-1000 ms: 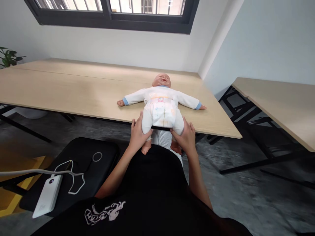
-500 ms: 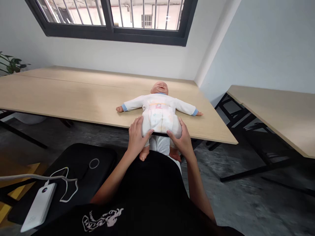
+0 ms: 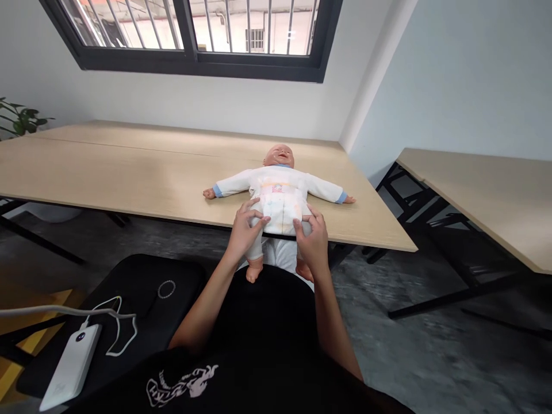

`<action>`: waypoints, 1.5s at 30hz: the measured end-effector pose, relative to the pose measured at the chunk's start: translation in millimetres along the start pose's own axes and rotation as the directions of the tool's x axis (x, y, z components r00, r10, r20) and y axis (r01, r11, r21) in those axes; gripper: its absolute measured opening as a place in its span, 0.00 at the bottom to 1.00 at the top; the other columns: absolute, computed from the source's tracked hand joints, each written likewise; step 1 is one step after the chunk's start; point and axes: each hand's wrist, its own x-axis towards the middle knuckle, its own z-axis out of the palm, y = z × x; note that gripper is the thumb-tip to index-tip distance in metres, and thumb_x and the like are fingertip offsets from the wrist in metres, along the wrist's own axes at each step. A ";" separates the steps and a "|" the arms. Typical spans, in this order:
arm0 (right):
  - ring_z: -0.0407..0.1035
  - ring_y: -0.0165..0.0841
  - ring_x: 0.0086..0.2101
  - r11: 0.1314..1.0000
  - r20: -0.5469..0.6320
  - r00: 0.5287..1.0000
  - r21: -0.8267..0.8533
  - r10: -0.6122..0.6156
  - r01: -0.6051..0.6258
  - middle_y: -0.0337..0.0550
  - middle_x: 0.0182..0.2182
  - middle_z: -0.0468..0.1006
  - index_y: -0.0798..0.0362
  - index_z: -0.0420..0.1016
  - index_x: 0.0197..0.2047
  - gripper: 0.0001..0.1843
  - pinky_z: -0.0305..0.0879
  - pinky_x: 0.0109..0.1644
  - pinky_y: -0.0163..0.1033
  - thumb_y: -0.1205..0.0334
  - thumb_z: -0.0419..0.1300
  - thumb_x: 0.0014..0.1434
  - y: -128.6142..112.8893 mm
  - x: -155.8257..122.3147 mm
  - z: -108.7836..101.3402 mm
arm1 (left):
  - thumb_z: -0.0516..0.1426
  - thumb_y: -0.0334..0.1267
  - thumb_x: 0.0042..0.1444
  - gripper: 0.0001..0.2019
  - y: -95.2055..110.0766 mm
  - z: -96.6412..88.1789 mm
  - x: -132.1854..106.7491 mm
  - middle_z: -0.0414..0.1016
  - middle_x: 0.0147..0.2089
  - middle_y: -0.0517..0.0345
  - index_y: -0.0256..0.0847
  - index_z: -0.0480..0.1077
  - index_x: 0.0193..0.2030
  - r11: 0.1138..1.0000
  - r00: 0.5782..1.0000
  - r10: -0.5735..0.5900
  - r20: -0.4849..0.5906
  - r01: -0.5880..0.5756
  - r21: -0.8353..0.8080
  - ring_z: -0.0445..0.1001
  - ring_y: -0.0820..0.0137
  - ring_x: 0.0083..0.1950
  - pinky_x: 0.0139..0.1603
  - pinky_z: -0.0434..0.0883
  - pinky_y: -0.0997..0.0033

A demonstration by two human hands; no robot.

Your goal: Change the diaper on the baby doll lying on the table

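A baby doll in a white top with blue cuffs lies on its back, arms spread and legs hanging over the table's front edge. Around its hips is a white printed diaper. My left hand is at the diaper's left leg edge, thumb and fingertips drawn close together on it. At the opposite leg edge my right hand has its thumb and bent fingers on the diaper in the same way. The fingertips partly hide what they pinch. Below, the doll's bare feet hang near my black shirt.
The doll lies on a long wooden table beneath a barred window. To the right stands another table. On a black chair at my left are a white power bank with a cable and a bead bracelet.
Both hands have moved inward and up from around the doll's thighs to the diaper's leg edges, fingers now bent toward the thumbs. The doll lies as before.
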 end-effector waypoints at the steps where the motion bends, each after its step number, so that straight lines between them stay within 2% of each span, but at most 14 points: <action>1: 0.65 0.42 0.59 1.000 -0.019 1.000 0.006 0.010 -0.010 0.54 0.56 0.71 0.53 0.70 0.34 0.17 0.58 0.69 0.53 0.48 0.56 0.66 0.5 0.4 0.6 | 0.63 0.42 0.60 0.10 -0.6 -0.4 0.5 0.71 0.65 0.47 0.41 0.74 0.30 0.999 1.000 0.002 -0.007 -0.002 -0.038 0.67 0.54 0.68 0.73 0.58 0.49; 3: 0.66 0.42 0.57 1.000 -0.054 0.998 0.006 0.014 -0.014 0.54 0.52 0.72 0.54 0.70 0.34 0.16 0.59 0.68 0.52 0.49 0.57 0.66 1.8 3.1 1.1 | 0.62 0.43 0.61 0.11 -0.8 -1.5 2.4 0.72 0.62 0.47 0.41 0.74 0.30 0.997 0.999 0.008 -0.033 -0.010 -0.080 0.68 0.55 0.67 0.72 0.59 0.50; 6: 0.66 0.41 0.57 1.000 -0.068 0.998 0.011 0.004 -0.003 0.53 0.52 0.73 0.54 0.72 0.35 0.16 0.59 0.68 0.51 0.49 0.58 0.66 4.1 5.1 -2.3 | 0.62 0.43 0.61 0.11 0.2 -4.4 3.4 0.74 0.60 0.48 0.42 0.75 0.30 0.999 0.998 0.025 -0.063 -0.027 -0.032 0.69 0.56 0.65 0.71 0.60 0.50; 11: 0.64 0.41 0.60 0.999 0.020 0.999 -0.006 -0.043 0.043 0.52 0.57 0.71 0.54 0.75 0.37 0.16 0.57 0.69 0.53 0.49 0.59 0.66 9.6 -7.0 -16.8 | 0.70 0.38 0.52 0.08 0.6 -8.9 -4.6 0.71 0.66 0.49 0.42 0.75 0.30 0.988 0.997 0.073 0.012 -0.074 0.134 0.63 0.53 0.69 0.72 0.58 0.47; 15: 0.61 0.42 0.63 0.992 0.040 0.995 -0.077 -0.097 0.099 0.53 0.61 0.68 0.54 0.76 0.39 0.15 0.56 0.70 0.53 0.52 0.57 0.68 11.5 -17.0 -17.7 | 0.69 0.36 0.54 0.07 -2.4 -6.3 -9.3 0.68 0.68 0.50 0.42 0.75 0.30 0.984 0.996 0.089 0.005 -0.089 0.157 0.61 0.53 0.71 0.73 0.58 0.46; 22: 0.64 0.41 0.60 0.992 -0.099 0.993 -0.114 -0.071 0.059 0.54 0.56 0.71 0.55 0.75 0.40 0.17 0.60 0.68 0.52 0.50 0.56 0.69 10.0 -19.7 -3.9 | 0.67 0.41 0.55 0.08 -9.4 -8.5 -3.9 0.72 0.63 0.48 0.42 0.76 0.30 0.996 0.999 0.045 -0.030 -0.047 -0.072 0.68 0.56 0.67 0.73 0.60 0.51; 27: 0.64 0.40 0.60 1.000 -0.007 1.000 0.026 -0.015 0.015 0.54 0.57 0.70 0.54 0.78 0.41 0.19 0.58 0.70 0.50 0.47 0.57 0.67 9.7 -11.9 -16.4 | 0.67 0.43 0.54 0.08 -4.6 -12.9 0.0 0.71 0.64 0.49 0.42 0.77 0.30 0.998 1.000 0.008 0.006 -0.008 -0.069 0.66 0.54 0.69 0.74 0.58 0.50; 32: 0.66 0.42 0.58 0.997 0.013 0.999 0.062 0.048 -0.048 0.54 0.54 0.72 0.54 0.77 0.36 0.21 0.57 0.70 0.54 0.43 0.58 0.63 13.6 23.8 -17.6 | 0.66 0.46 0.55 0.12 -4.2 -8.8 20.9 0.74 0.59 0.47 0.41 0.75 0.31 0.993 1.000 -0.020 -0.003 0.020 -0.116 0.70 0.55 0.64 0.70 0.62 0.50; 36: 0.68 0.41 0.53 0.997 0.082 0.997 0.080 0.015 -0.021 0.52 0.50 0.74 0.54 0.76 0.33 0.18 0.59 0.68 0.54 0.47 0.60 0.61 17.5 43.1 -11.5 | 0.66 0.49 0.54 0.14 -7.2 -5.8 32.4 0.74 0.55 0.48 0.41 0.73 0.30 0.985 0.999 -0.029 -0.020 0.025 -0.171 0.71 0.56 0.63 0.69 0.64 0.54; 41: 0.66 0.40 0.51 0.999 0.059 0.998 0.036 0.007 -0.010 0.52 0.45 0.73 0.54 0.73 0.33 0.15 0.60 0.67 0.54 0.52 0.56 0.63 16.6 38.7 -7.8 | 0.68 0.52 0.52 0.16 -7.4 -5.3 29.0 0.73 0.54 0.49 0.40 0.74 0.30 0.978 0.998 -0.067 -0.016 0.063 -0.200 0.70 0.57 0.63 0.69 0.65 0.56; 43: 0.66 0.40 0.51 0.995 0.038 0.998 0.085 0.053 -0.056 0.52 0.46 0.72 0.55 0.73 0.35 0.16 0.62 0.66 0.53 0.49 0.57 0.63 19.3 37.7 -7.0 | 0.69 0.51 0.50 0.16 -8.8 -4.8 29.1 0.74 0.54 0.49 0.39 0.75 0.30 0.962 0.992 -0.107 -0.064 0.087 -0.259 0.71 0.57 0.62 0.68 0.66 0.57; 45: 0.68 0.39 0.51 0.964 0.008 0.985 0.201 0.175 -0.173 0.52 0.48 0.72 0.55 0.72 0.39 0.20 0.65 0.64 0.52 0.44 0.60 0.61 25.3 41.2 -6.3 | 0.69 0.49 0.50 0.15 -12.5 -5.4 34.3 0.76 0.50 0.50 0.39 0.75 0.32 0.901 0.966 -0.227 -0.125 0.159 -0.404 0.73 0.58 0.60 0.65 0.69 0.58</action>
